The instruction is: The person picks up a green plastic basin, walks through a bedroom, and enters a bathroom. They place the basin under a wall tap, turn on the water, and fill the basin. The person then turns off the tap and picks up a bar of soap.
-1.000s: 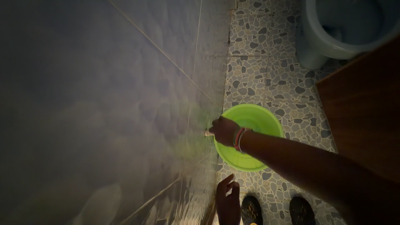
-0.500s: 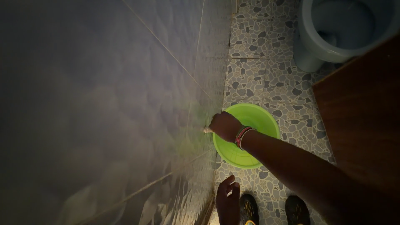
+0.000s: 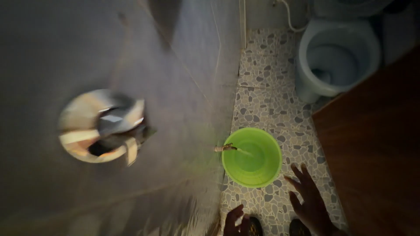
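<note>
With both hands empty, the right hand [image 3: 309,202] spread-fingered beside the green basin [image 3: 252,157], the basin is best kept centred under the wall tap [image 3: 225,148], the left hand's [image 3: 234,223] fingers loosely curled.

Dim bathroom: grey tiled wall [image 3: 183,52], pebble-patterned floor [image 3: 262,96], pale toilet [image 3: 337,57], brown wooden door [image 3: 376,144].

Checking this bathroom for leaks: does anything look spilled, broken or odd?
Nothing looks spilled. The wall tap runs a thin stream into the green basin right below it, on the pebble floor. The round fixture on the wall is too blurred to judge.
</note>
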